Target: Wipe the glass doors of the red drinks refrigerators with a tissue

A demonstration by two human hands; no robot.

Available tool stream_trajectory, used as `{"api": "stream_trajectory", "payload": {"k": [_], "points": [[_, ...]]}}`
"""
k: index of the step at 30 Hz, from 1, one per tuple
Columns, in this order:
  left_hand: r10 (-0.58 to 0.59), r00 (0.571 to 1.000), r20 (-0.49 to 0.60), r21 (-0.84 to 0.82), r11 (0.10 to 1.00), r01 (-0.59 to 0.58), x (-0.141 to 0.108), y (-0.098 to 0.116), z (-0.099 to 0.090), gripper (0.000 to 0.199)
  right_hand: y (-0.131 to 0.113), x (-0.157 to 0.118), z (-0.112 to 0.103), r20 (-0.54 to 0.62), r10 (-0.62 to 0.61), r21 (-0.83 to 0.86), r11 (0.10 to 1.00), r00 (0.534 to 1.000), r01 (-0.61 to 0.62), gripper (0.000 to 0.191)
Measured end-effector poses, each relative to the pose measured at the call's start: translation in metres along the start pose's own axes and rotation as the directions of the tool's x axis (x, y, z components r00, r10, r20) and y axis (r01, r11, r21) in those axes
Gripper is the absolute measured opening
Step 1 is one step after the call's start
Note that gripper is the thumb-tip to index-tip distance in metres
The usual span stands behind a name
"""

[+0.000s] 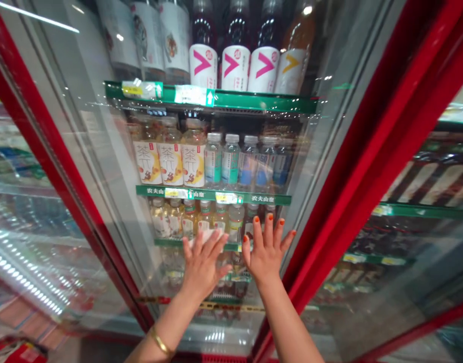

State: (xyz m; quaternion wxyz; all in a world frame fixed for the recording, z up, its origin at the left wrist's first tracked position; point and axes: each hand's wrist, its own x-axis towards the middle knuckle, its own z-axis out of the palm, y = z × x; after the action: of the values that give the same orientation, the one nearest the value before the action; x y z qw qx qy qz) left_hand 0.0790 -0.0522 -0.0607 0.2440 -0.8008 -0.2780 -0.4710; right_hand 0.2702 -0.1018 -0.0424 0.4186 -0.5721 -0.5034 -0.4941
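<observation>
- Left hand [201,264], lower centre of the frame: open, fingers spread; a white cloth or tissue [206,235], material uncertain, shows between the fingers, against the glass door [114,201].
- Right hand [266,259], just right of centre: open, fingers splayed, holding nothing; contact with the glass cannot be told.
- Possible fault: slack finger pressure could let the white piece slip down the pane.
- Surroundings: bottles [194,164] at centre, behind the pane; the red frame [337,212] limits sideways reach at right.

At lower centre, the left hand [201,267] lies over a white cloth [206,235] at the glass door [120,217]; the right hand [267,254] spreads alongside. Bottles [236,65] stand upper centre.
</observation>
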Motion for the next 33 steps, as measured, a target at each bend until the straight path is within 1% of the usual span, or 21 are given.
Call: {"api": "stream_trajectory", "payload": {"k": [2, 4, 5, 6, 8, 9, 11, 13, 15, 16, 18, 19, 21, 23, 24, 26, 27, 28, 29, 31, 33], "points": [[-0.121, 0.992, -0.046, -0.003, 0.993, 0.121, 0.019, -0.031, -0.014, 0.077, -0.002, -0.014, 0.004, 0.0, 0.01, -0.001, 1.0, 1.0, -0.01, 0.087], [-0.22, 0.968, -0.121, -0.008, 0.975, 0.221, 0.063, -0.049, -0.029, 0.082, -0.003, -0.025, 0.007, -0.024, 0.021, 0.01, 1.0, 1.0, -0.02, 0.089], [-0.225, 0.964, -0.143, -0.006, 0.974, 0.226, 0.088, -0.049, -0.034, 0.082, -0.002, -0.029, 0.009, -0.039, 0.029, 0.022, 0.999, 0.999, -0.028, 0.089], [-0.191, 0.971, -0.143, 0.007, 0.981, 0.194, 0.109, -0.043, -0.037, 0.082, -0.001, -0.031, 0.01, -0.051, 0.038, 0.036, 0.999, 0.998, -0.037, 0.088], [-0.021, 0.996, -0.089, 0.03, 0.999, 0.023, 0.133, -0.021, -0.035, 0.079, 0.0, -0.034, 0.011, -0.055, 0.054, 0.063, 0.997, 0.997, -0.051, 0.085], [0.101, 0.994, -0.041, 0.031, 0.994, -0.1, 0.133, -0.01, -0.032, 0.076, 0.001, -0.034, 0.011, -0.051, 0.058, 0.071, 0.996, 0.997, -0.054, 0.083], [0.323, 0.945, 0.053, 0.004, 0.946, -0.324, 0.113, 0.001, -0.024, 0.068, 0.001, -0.034, 0.011, -0.043, 0.062, 0.077, 0.995, 0.997, -0.058, 0.08], [0.416, 0.903, 0.107, -0.027, 0.909, -0.415, 0.082, -0.009, -0.023, 0.062, 0.001, -0.034, 0.011, -0.045, 0.066, 0.083, 0.995, 0.997, -0.062, 0.079], [0.381, 0.917, 0.121, -0.021, 0.924, -0.382, 0.064, -0.035, -0.029, 0.06, 0.0, -0.032, 0.01, -0.052, 0.067, 0.099, 0.993, 0.996, -0.062, 0.08], [0.333, 0.935, 0.122, -0.003, 0.942, -0.335, 0.065, -0.049, -0.035, 0.06, 0.0, -0.031, 0.01, -0.058, 0.064, 0.111, 0.992, 0.996, -0.057, 0.081], [0.214, 0.972, 0.099, 0.04, 0.975, -0.219, 0.086, -0.064, -0.045, 0.062, 0.0, -0.027, 0.009, -0.089, 0.055, 0.134, 0.99, 0.995, -0.043, 0.082], [0.153, 0.985, 0.079, 0.055, 0.986, -0.158, 0.102, -0.063, -0.047, 0.065, 0.0, -0.026, 0.008, -0.112, 0.052, 0.143, 0.989, 0.992, -0.036, 0.083], [0.095, 0.995, 0.041, 0.055, 0.994, -0.098, 0.132, -0.042, -0.043, 0.072, 0.002, -0.025, 0.007, -0.157, 0.056, 0.15, 0.988, 0.986, -0.032, 0.083], [0.179, 0.982, 0.054, 0.02, 0.983, -0.18, 0.142, -0.007, -0.027, 0.075, 0.003, -0.026, 0.006, -0.181, 0.069, 0.147, 0.988, 0.981, -0.042, 0.083], [0.262, 0.962, 0.083, -0.013, 0.965, -0.262, 0.136, 0.01, -0.016, 0.074, 0.003, -0.027, 0.006, -0.186, 0.074, 0.146, 0.988, 0.98, -0.047, 0.083], [0.43, 0.892, 0.137, -0.11, 0.902, -0.418, 0.104, 0.03, 0.002, 0.067, 0.004, -0.03, 0.006, -0.188, 0.078, 0.147, 0.988, 0.979, -0.051, 0.085], [0.488, 0.858, 0.159, -0.16, 0.871, -0.465, 0.082, 0.032, 0.007, 0.065, 0.005, -0.032, 0.006, -0.187, 0.077, 0.148, 0.988, 0.979, -0.049, 0.087], [0.516, 0.839, 0.172, -0.193, 0.853, -0.484, 0.058, 0.026, 0.009, 0.062, 0.005, -0.034, 0.006, -0.185, 0.074, 0.15, 0.988, 0.98, -0.046, 0.088], [0.502, 0.848, 0.168, -0.195, 0.861, -0.47, 0.036, 0.013, 0.006, 0.06, 0.006, -0.035, 0.006, -0.18, 0.068, 0.152, 0.988, 0.981, -0.041, 0.089], [0.379, 0.918, 0.119, -0.123, 0.923, -0.365, 0.01, -0.027, -0.008, 0.057, 0.007, -0.035, 0.006, -0.164, 0.045, 0.153, 0.988, 0.985, -0.02, 0.09], [0.179, 0.984, 0.018, -0.02, 0.984, -0.179, 0.015, -0.072, -0.028, 0.063, 0.007, -0.033, 0.005, -0.132, 0.009, 0.147, 0.989, 0.991, 0.011, 0.087]]}}
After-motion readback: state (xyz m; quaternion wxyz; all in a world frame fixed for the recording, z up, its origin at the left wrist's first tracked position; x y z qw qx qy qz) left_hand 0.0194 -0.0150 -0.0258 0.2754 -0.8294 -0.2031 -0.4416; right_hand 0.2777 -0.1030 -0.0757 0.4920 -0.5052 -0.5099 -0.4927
